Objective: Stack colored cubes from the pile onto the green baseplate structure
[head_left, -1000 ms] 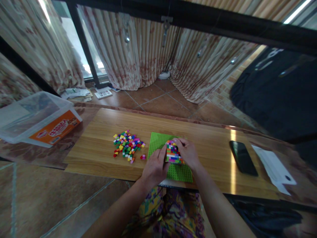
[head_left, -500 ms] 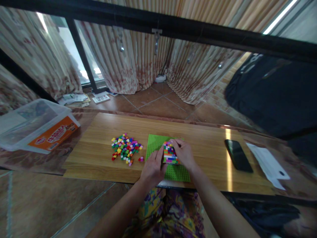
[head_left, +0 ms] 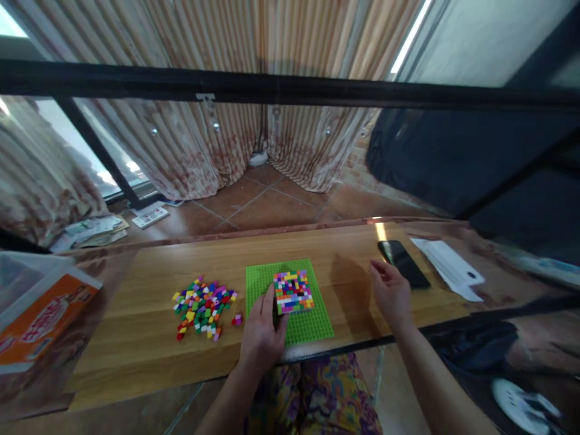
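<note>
the left hand (head_left: 261, 329) seems to pinch the brick block's (head_left: 293, 291) left edge, while the right hand (head_left: 390, 293), fingers spread, hovers near the phone (head_left: 403, 263).

Home room: floor-length curtains (head_left: 203, 139), terracotta floor tiles (head_left: 263, 205), low wooden table (head_left: 136, 338)

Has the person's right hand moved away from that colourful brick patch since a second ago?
Yes. The right hand has left the brick patch on the green baseplate and moved right, toward the black phone.
</note>
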{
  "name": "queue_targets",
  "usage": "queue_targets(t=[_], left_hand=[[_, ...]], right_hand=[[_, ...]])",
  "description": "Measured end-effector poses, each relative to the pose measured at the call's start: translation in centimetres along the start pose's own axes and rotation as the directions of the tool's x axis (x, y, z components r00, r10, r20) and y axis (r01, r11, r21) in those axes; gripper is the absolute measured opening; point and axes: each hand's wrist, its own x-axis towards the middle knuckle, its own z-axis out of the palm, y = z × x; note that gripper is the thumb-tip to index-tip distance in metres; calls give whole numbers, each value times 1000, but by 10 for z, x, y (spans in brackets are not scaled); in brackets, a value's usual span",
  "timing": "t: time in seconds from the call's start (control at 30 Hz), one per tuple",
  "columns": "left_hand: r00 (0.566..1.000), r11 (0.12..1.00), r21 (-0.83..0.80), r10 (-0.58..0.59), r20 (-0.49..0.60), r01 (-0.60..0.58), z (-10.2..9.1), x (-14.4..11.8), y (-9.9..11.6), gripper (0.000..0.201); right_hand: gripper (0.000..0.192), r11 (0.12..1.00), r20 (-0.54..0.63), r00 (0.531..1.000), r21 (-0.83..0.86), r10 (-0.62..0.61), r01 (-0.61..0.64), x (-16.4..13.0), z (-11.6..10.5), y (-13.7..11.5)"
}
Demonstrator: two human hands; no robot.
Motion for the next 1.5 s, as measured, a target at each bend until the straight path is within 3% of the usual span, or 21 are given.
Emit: queue_targets(t=[0.1,0.23,0.37,0.5,0.7,0.87,1.03,1.23,1.5], left_hand=[[1000,999,41,14,-20,-13,3,0,-5,59],[999,997,80,7,-35,-4,8,-1,-13,59],[999,992,124,-23,-48,28,8,0,-16,58],[999,987,158,-19,-40,26,5,1,-17,57],[997,979,204,-1,-75,16,9,0,-25,56],[999,963,268,-9,-43,20,5,1,-25,55],[999,967,251,-23,-26,29,3,2,-21,57],[998,971,237,-6,-59,20,6,0,-17,58],[998,986,164,1,-69,11,6,-1,-9,59]], right_hand=[[60,957,-144,989,-286,12,-53,21,-35,29],[90,808,-134,979,-554,151,-201,42,-56,54],[104,723,-109,949,-624,295,-297,52,-53,64],[101,718,-60,958,-649,281,-252,62,-48,64],[90,715,-89,936,-623,340,-319,81,-43,60],[75,815,-68,984,-551,167,-176,65,-17,45],[71,856,2,993,-507,118,-101,35,22,5],[78,831,138,953,-532,270,-159,26,49,-36],[84,799,184,931,-581,316,-156,29,55,-44]])
